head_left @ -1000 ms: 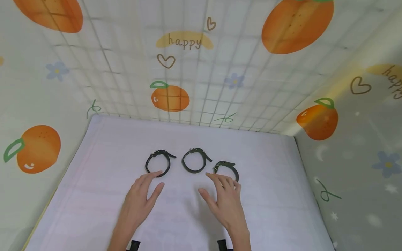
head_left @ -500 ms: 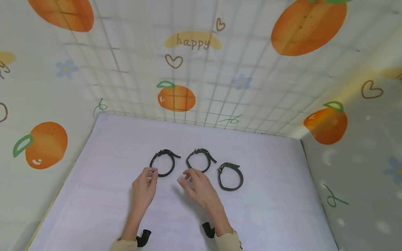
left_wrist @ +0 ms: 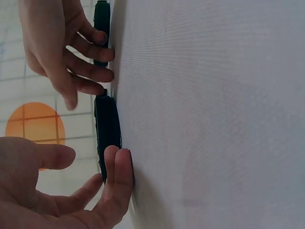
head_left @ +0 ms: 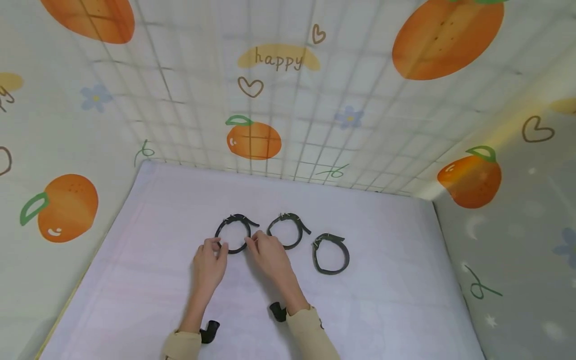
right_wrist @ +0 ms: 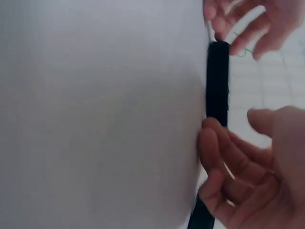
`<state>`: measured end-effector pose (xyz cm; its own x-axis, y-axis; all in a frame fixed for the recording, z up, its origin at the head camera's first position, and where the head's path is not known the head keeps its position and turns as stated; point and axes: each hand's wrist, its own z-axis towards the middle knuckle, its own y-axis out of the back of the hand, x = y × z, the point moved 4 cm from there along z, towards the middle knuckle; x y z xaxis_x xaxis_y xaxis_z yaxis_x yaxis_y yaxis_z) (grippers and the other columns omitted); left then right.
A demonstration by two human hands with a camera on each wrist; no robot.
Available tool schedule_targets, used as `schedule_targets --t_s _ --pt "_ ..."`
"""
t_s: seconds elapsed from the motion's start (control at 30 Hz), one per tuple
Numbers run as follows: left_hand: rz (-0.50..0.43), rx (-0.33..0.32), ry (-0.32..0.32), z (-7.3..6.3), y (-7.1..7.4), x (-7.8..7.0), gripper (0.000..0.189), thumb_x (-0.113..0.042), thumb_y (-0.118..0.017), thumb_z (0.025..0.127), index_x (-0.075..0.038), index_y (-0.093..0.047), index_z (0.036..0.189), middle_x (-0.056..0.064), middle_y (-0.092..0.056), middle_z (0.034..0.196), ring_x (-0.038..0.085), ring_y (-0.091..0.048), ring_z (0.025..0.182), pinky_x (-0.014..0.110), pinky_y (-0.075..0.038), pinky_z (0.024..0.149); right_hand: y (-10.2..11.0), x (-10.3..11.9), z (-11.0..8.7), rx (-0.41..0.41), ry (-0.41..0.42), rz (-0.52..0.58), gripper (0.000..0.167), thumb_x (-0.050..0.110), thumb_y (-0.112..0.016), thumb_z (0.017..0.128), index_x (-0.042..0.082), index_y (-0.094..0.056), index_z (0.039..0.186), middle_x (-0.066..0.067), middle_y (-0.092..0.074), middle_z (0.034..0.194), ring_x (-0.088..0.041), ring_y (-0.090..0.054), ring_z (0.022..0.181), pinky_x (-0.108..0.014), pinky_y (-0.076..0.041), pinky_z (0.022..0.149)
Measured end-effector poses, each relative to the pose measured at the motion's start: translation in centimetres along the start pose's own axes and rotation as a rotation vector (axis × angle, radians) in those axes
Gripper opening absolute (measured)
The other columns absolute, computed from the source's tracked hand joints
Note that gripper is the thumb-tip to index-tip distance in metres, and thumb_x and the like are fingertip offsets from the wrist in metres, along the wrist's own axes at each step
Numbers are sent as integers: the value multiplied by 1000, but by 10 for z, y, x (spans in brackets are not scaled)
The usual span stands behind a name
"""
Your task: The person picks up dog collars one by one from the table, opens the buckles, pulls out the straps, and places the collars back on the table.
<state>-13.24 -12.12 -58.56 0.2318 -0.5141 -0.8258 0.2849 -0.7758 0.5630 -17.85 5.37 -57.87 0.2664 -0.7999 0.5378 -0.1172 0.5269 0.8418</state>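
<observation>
Three black buckled collars, each fastened into a ring, lie on the white tabletop. The left collar [head_left: 232, 251] has both hands at it. My left hand [head_left: 209, 266] touches its left side with the fingertips, the thumb apart from them. At its right side is my right hand [head_left: 271, 257], fingers bent at the band and thumb held away in the right wrist view. The middle collar [head_left: 300, 231] lies just beyond the right hand, its lower left part hidden. Farther right lies the right collar [head_left: 346, 255]. The left collar's band [left_wrist: 107, 124] stands on edge between the hands.
The white tabletop [head_left: 396, 300] extends around the collars. Walls of patterned cloth [head_left: 288, 115] with oranges and grid lines enclose its back and sides. A black wrist device [head_left: 209, 332] sits at the left wrist, another [head_left: 278, 312] at the right.
My right hand has moved left from the right collar, past the middle one, to the left collar. My left hand has shifted to that collar's left side. The collars appear unmoved on the table.
</observation>
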Motion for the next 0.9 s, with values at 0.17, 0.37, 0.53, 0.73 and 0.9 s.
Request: schedule_targets --t_s 0.17,0.37,0.53,0.73,0.9 --pt "16 35 -3 0 0 2 36 -25 -63 107 0 -67 133 21 -75 107 39 -69 103 53 -53 90 -12 6 8 -25 -84 -140 37 39 -59 111 14 -62 84 -2 -63 69 -17 -59 60 -32 -45 54" --pt "3 61 -4 0 1 6 36 -26 -63 108 -1 -67 134 21 -75 106 36 -74 95 48 -55 86 -18 10 9 -74 -152 -170 33 35 -62 106 16 -60 78 -1 -59 62 -15 -50 52 -30 -38 47" --pt "-8 51 -21 0 5 6 31 -23 -64 107 -5 -66 132 19 -75 104 32 -76 89 43 -55 82 -8 17 5 -185 -123 -135 23 27 -70 94 17 -61 76 5 -56 58 -10 -44 49 -24 -32 45" --pt "-70 21 -79 -3 10 -4 32 -13 -64 106 -12 -60 137 16 -76 101 24 -77 79 33 -52 76 15 24 -8 -260 -81 -113 24 23 -68 94 17 -58 73 8 -53 55 -7 -42 47 -22 -30 44" --pt "-153 45 -81 -6 14 -16 41 -13 -63 108 -12 -52 148 20 -76 114 21 -79 76 24 -54 68 35 29 -22 -303 -56 -143 25 26 -69 98 18 -59 75 9 -54 56 -4 -40 47 -20 -30 44"
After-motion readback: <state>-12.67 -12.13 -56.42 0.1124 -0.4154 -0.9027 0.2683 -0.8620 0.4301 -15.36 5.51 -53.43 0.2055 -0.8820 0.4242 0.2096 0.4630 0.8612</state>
